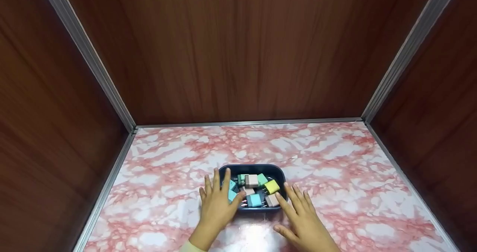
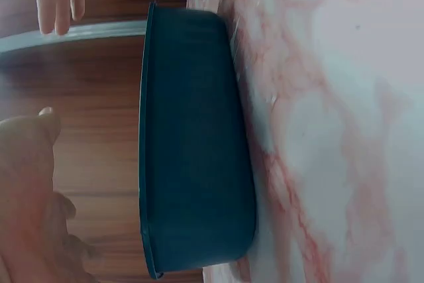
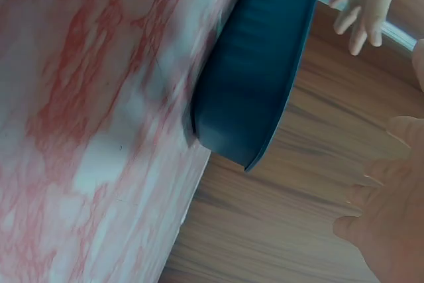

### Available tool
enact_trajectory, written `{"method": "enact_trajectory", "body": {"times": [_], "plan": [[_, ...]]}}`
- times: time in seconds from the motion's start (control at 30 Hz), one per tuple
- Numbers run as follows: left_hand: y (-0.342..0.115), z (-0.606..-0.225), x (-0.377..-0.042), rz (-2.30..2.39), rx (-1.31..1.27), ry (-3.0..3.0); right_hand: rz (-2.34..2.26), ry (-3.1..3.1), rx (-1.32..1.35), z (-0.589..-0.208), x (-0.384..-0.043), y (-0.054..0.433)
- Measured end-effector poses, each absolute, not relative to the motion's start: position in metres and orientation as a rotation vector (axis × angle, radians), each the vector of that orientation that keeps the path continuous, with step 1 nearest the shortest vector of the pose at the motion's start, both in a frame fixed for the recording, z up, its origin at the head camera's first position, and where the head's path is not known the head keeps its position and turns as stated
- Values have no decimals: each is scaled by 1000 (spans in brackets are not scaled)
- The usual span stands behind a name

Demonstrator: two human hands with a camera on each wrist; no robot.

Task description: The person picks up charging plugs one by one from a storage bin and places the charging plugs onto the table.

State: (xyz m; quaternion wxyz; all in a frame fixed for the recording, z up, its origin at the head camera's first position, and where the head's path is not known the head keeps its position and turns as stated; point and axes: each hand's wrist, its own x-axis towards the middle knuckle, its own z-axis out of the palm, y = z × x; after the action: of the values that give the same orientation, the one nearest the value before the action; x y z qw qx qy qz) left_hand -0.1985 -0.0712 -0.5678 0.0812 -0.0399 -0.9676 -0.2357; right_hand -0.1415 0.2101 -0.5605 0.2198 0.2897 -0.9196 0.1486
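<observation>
A dark blue plastic bin [image 1: 253, 166] with rounded corners holds several small charger plugs with metal prongs. Among them are a yellow plug [image 1: 272, 186], a light blue plug [image 1: 255, 200], a pale pink plug [image 1: 252, 180] and a green plug [image 1: 262, 179]. My left hand [image 1: 216, 207] is spread over the bin's left end, partly hiding the plugs there. At the right end, my right hand [image 1: 305, 224] has its fingers stretched out near the rim. Both wrist views show the bin's side wall [image 2: 195, 137], with hands above the rim level and holding nothing.
The bin stands on a table with a red-and-white marbled top [image 1: 179, 155]. Brown wood-grain panels [image 1: 238, 58] rise at the back and both sides, joined by metal corner strips [image 1: 93, 58]. A bright reflection lies on the tabletop in front of the bin.
</observation>
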Motion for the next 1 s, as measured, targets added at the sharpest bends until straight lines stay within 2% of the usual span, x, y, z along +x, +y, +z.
{"method": "enact_trajectory", "body": {"times": [0.23, 0.53, 1.0], "plan": [[-78, -577, -218, -860, 80, -2896, 418, -2500, 831, -562, -143, 209], [-76, -586, -243, -927, 183, -2903, 395, -2600, 808, -561, -145, 209], [-74, -596, -265, -920, 320, -2768, 457, -2645, 817, -553, -163, 197]]}}
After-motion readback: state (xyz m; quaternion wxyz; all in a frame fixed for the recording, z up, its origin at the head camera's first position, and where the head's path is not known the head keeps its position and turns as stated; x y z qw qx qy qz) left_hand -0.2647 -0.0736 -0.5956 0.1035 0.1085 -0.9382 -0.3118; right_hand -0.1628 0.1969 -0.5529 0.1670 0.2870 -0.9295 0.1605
